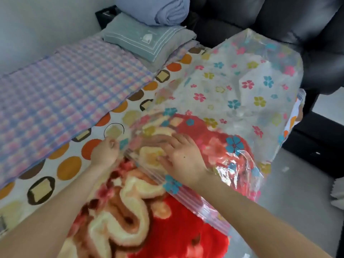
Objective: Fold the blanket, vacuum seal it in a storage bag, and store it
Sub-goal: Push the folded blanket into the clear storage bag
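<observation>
Blanket (141,220) half inside storage bag (242,81).
Soft, bulky load, likely; left hand (105,151) pinches bag rim, the best hold; right hand (183,157) presses flat-fingered.

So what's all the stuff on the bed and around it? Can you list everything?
blanket: one, red with cream flowers, near end of the bed, partly inside the bag
storage bag: one, clear with coloured flowers, right side of the bed
sheet: one, white with orange and brown circles, covering the bed
checked cover: one, purple and pink, left side of the bed
folded towel: one, grey-green, far end of the bed
rolled cloth: one, blue, on the towel
sofa: one, black, far right
left hand: holds the bag's mouth edge
right hand: rests flat on the bag
</observation>
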{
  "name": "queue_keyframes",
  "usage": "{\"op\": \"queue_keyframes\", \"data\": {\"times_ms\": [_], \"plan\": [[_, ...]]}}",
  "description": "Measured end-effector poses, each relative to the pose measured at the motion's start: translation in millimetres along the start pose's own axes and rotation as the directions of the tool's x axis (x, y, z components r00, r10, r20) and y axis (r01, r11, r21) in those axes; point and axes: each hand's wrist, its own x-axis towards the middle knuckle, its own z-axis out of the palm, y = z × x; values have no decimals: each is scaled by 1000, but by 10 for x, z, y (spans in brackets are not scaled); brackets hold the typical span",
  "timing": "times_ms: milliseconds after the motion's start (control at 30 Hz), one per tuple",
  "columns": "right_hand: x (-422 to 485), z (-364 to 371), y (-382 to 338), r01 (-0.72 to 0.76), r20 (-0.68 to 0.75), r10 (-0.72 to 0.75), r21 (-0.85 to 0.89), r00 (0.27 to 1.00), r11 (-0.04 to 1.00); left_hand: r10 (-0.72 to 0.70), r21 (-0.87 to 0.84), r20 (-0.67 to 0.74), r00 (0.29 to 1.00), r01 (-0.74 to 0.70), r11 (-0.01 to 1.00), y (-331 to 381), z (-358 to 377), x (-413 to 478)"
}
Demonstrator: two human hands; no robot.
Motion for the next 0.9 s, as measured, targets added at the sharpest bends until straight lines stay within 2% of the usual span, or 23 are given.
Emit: {"op": "queue_keyframes", "data": {"times_ms": [133, 267, 367, 433, 533, 600, 700, 767, 900], "plan": [[781, 336, 100, 102, 157, -99, -10, 983, 995, -191, -119, 110, 976, 203, 972, -220, 134, 468], [1379, 673, 178, 138, 256, -135, 6, 957, 990, -254, -225, 252, 934, 312, 923, -352, 350, 817], [1558, 890, 205, 125, 454, -87, -52, 886, 991, -255, -427, 453, 854, 459, 779, -509, 527, 1023], [1535, 1009, 227, 133, 439, -91, -64, 894, 989, -231, -441, 520, 822, 490, 752, -609, 617, 1155], [1472, 1083, 251, 153, 354, -115, -81, 928, 985, -230, -432, 540, 810, 501, 750, -682, 721, 1308], [1428, 1087, 261, 137, 340, -102, -81, 935, 987, -144, -461, 547, 825, 440, 771, -689, 806, 1349], [1381, 1044, 282, 152, 332, -111, -98, 937, 984, -61, -425, 433, 899, 263, 866, -696, 826, 1300], [1327, 979, 225, 159, 344, -121, -87, 931, 983, 0, -413, 407, 913, 184, 892, -745, 751, 1189], [1103, 683, -22, 184, 275, -165, -47, 947, 982, 124, -374, 346, 930, 15, 927, -928, 434, 747]]}}
